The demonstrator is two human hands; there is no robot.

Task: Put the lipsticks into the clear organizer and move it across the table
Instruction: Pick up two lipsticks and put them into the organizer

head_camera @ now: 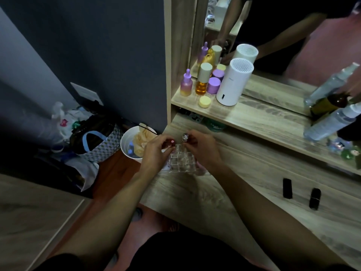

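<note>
Head view: we pinch a red-capped lipstick (172,142) in our left hand (156,151) and a silver-topped lipstick (185,138) in our right hand (201,148), each grip pressed tight on its tube, both over the far cells of the clear organizer (180,160), which sits near the counter (244,202) edge at about 11 o'clock. Two black lipsticks (287,188) lie loose toward 3 o'clock. Lowering both tubes together, we risk catching a divider and nudging the organizer off that edge.

Head view, steeply down, close.
</note>
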